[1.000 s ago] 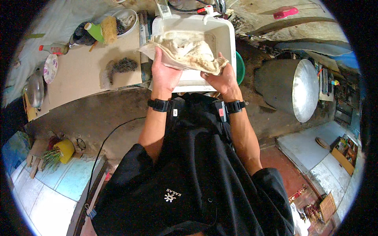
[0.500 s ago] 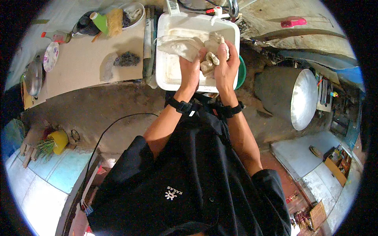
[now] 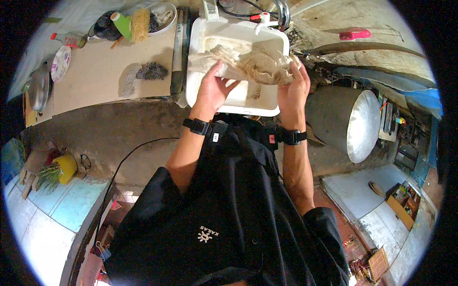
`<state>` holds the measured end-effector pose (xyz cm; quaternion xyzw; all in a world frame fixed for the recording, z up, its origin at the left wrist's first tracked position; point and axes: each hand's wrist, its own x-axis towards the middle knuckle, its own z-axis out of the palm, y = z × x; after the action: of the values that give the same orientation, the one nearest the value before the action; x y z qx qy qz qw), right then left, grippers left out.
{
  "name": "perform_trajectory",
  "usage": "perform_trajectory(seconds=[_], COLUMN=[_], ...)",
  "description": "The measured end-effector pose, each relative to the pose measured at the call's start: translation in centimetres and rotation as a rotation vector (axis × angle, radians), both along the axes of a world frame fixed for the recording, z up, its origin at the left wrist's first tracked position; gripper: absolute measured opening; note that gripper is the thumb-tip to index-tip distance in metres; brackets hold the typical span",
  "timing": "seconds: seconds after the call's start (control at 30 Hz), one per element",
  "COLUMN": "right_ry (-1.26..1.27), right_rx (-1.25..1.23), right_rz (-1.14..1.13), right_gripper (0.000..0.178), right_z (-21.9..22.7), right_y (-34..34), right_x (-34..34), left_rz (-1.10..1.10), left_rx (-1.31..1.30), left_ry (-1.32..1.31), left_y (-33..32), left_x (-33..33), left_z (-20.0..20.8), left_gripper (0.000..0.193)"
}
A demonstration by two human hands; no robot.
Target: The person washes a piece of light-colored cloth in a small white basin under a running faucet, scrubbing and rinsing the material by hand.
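Observation:
Stretched between my two hands is a wet, beige cloth (image 3: 260,66), held above a white rectangular sink (image 3: 195,90). My left hand (image 3: 213,90) grips the cloth's left part, with the thumb apart below it and the fingertips partly behind the fabric. At the right end, my right hand (image 3: 294,86) pinches the cloth near the sink's right rim. The middle of the cloth sags in creased folds. A white tap with a red handle (image 3: 262,21) stands at the sink's back right.
On the board-topped counter (image 3: 100,76) at left lie a dark scouring pad (image 3: 152,70), a bowl (image 3: 167,16), a green-and-white bottle (image 3: 120,25) and a patterned plate (image 3: 61,64). A large metal-topped drum (image 3: 363,126) stands at right. A pink object (image 3: 355,33) lies at the back right.
The bunched cloth has been spread out sideways. My right hand has moved right and my left hand slightly left, so they are farther apart.

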<state>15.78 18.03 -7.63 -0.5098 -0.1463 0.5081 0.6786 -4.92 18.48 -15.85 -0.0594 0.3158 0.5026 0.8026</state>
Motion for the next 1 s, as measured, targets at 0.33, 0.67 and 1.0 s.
perform_trajectory(seconds=[0.33, 0.67, 1.0], right_ry=[-0.464, 0.088, 0.085], right_rx=[0.104, -0.125, -0.348], right_rz=[0.254, 0.374, 0.380], right_gripper=[0.032, 0.038, 0.036], right_z=[3.5, 1.8, -2.5], right_y=[2.0, 0.4, -0.3], right_x=[2.6, 3.9, 0.3], left_rz=[-0.526, -0.174, 0.103], left_rx=[0.725, 0.753, -0.181], left_ry=[1.166, 1.025, -0.159], left_y=[-1.8, -0.8, -0.6], left_x=[4.9, 6.1, 0.6], left_z=[-0.7, 1.0, 0.7], left_gripper=[0.068, 0.021, 0.027])
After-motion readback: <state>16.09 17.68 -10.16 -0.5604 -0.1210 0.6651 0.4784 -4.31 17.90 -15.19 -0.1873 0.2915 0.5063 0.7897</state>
